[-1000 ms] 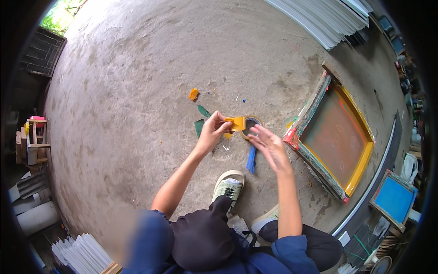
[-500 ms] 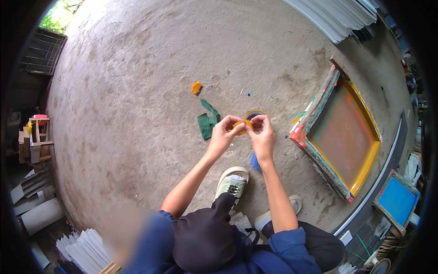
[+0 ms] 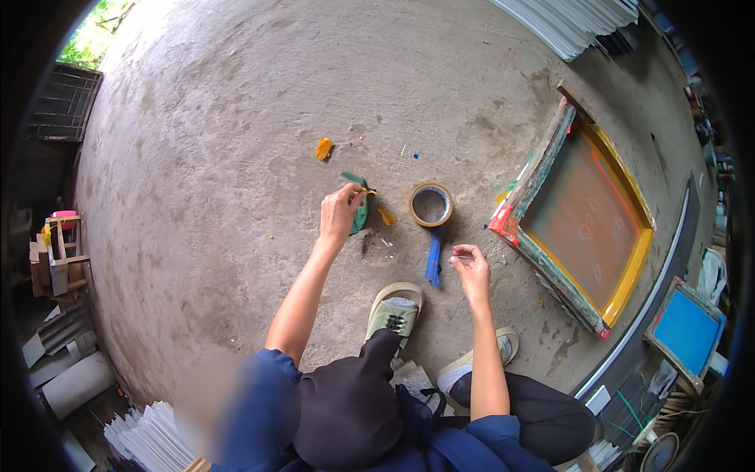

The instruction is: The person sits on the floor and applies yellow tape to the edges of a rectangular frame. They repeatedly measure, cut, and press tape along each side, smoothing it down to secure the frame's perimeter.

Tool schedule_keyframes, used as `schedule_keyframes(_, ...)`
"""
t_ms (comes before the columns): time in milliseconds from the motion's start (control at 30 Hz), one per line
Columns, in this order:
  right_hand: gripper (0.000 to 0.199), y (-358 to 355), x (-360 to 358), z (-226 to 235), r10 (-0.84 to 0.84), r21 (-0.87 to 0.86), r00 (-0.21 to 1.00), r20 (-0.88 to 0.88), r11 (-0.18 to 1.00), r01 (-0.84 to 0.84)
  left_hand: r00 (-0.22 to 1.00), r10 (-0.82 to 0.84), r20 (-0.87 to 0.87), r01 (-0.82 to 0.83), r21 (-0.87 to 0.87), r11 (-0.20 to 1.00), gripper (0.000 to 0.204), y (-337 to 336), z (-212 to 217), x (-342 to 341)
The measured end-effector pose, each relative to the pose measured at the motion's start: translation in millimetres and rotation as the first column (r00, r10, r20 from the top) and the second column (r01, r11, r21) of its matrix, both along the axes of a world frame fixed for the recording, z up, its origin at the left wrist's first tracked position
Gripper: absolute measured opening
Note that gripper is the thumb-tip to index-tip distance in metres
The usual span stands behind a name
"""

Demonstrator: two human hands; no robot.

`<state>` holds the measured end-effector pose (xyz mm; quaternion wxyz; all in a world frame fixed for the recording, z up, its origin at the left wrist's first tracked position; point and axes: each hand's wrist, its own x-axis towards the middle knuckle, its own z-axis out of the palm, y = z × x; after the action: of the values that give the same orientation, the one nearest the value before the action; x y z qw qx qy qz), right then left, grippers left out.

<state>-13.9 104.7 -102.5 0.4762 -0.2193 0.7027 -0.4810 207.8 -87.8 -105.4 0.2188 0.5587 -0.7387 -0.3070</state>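
Nearest to you on the concrete floor (image 3: 212, 181) is your left shoe (image 3: 391, 316), pale green with dark laces. Beyond it, your right hand (image 3: 472, 271) is raised, its fingers loosely curled and a little apart from the thumb, with nothing visible in its grasp. Just left of it lies a blue strip (image 3: 433, 259), its far end close to the roll of tape (image 3: 431, 225), a tan ring lying flat on the floor between your two hands and a little ahead of the right one.

Your left hand (image 3: 340, 212) has thumb and fingers pinched together on a small yellow scrap (image 3: 369, 192), held over the green piece (image 3: 361, 217), which it partly hides. A second yellow piece (image 3: 386, 215) lies between that and the roll. Farther ahead is a crumpled orange piece (image 3: 324, 149). Off to your right stands a tilted wooden-framed screen (image 3: 582, 224); farthest away, a stack of white sheets (image 3: 570, 23).
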Motion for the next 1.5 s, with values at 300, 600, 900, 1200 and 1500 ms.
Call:
schedule_keyframes(300,0.020,-44,20,-12,0.145,-0.038,0.986,-0.085,0.988,-0.148,0.991,-0.085,-0.101,0.071,-0.142,0.987,0.012,9,-4,-14)
schedule_keyframes(600,0.022,-36,7,-21,0.148,-0.018,0.982,-0.118,0.988,-0.151,0.976,-0.147,0.164,0.181,-0.218,0.959,0.023,-2,0,-9)
schedule_keyframes(900,0.020,-32,-5,-18,0.117,0.024,0.981,-0.156,0.993,-0.115,0.693,-0.655,0.301,0.711,-0.135,0.690,0.047,26,-8,-47)
schedule_keyframes(1200,0.017,-21,-9,23,0.107,-0.017,0.970,-0.218,0.993,-0.114,0.763,-0.646,-0.034,0.637,-0.135,0.759,0.021,26,11,-65)
schedule_keyframes(1500,0.049,-10,-25,236,-0.047,-0.376,0.744,-0.666,0.883,-0.282,0.528,-0.333,-0.781,0.682,0.157,0.714,0.020,33,191,-66)
